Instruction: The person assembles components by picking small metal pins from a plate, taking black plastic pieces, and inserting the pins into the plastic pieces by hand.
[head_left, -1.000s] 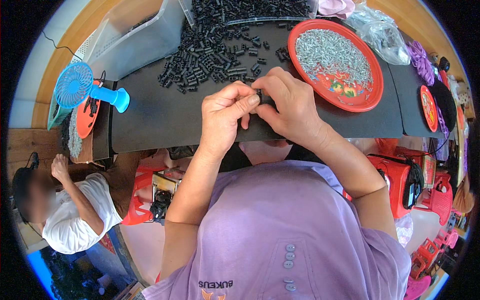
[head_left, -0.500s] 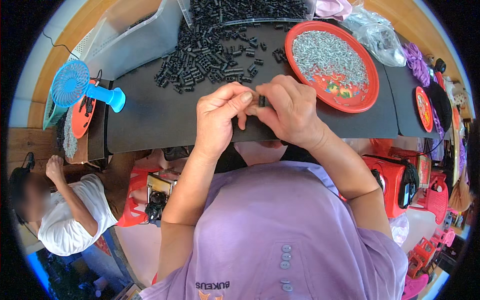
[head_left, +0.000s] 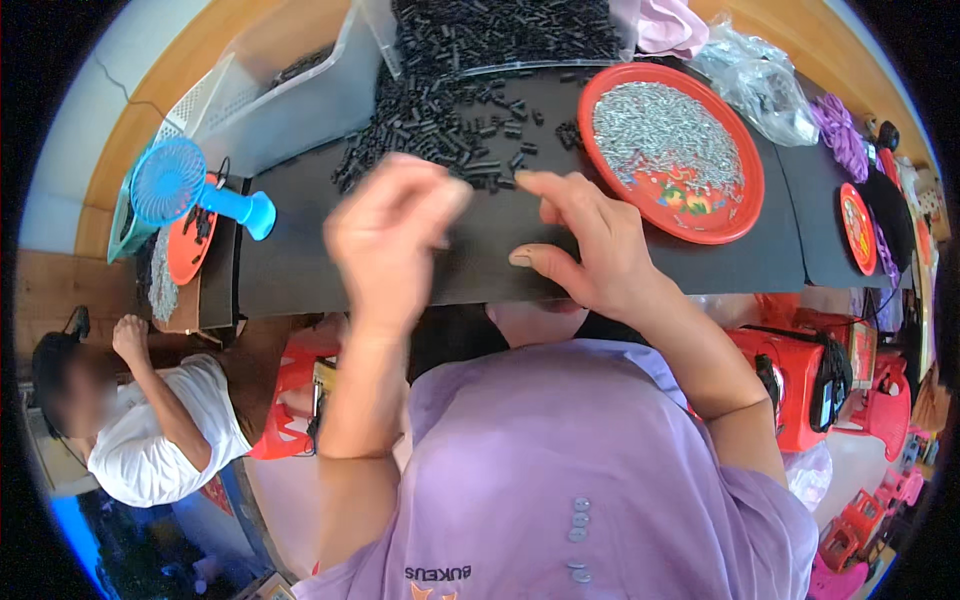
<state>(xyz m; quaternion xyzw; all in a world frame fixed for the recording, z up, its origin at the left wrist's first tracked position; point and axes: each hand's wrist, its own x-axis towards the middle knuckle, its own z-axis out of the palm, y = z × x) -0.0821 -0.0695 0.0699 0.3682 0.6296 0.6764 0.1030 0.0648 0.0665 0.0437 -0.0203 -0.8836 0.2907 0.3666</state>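
Observation:
My right hand [head_left: 592, 243] is held over the dark table [head_left: 480, 270], with thumb and index finger spread and nothing visible between them. Its index fingertip is close to the near edge of a heap of small black ribbed cylindrical parts [head_left: 425, 140]. Over the table to the left, my left hand [head_left: 385, 235] is smeared by motion. Its fingers look curled, but whether they hold anything does not show. Beyond my right hand, a round red tray [head_left: 752, 200] carries many small silvery metal pins [head_left: 665, 130].
A clear plastic bin [head_left: 290, 125] stands at the back left. Nearer on the left are a blue fan [head_left: 170, 185] and a red plate [head_left: 187, 262]. A plastic bag [head_left: 760, 85] lies at the back right. Another person [head_left: 165, 430] sits at the lower left.
My hands were together around a small black part; now they are apart. The left hand has moved left, and the right has opened. The black part no longer shows between them.

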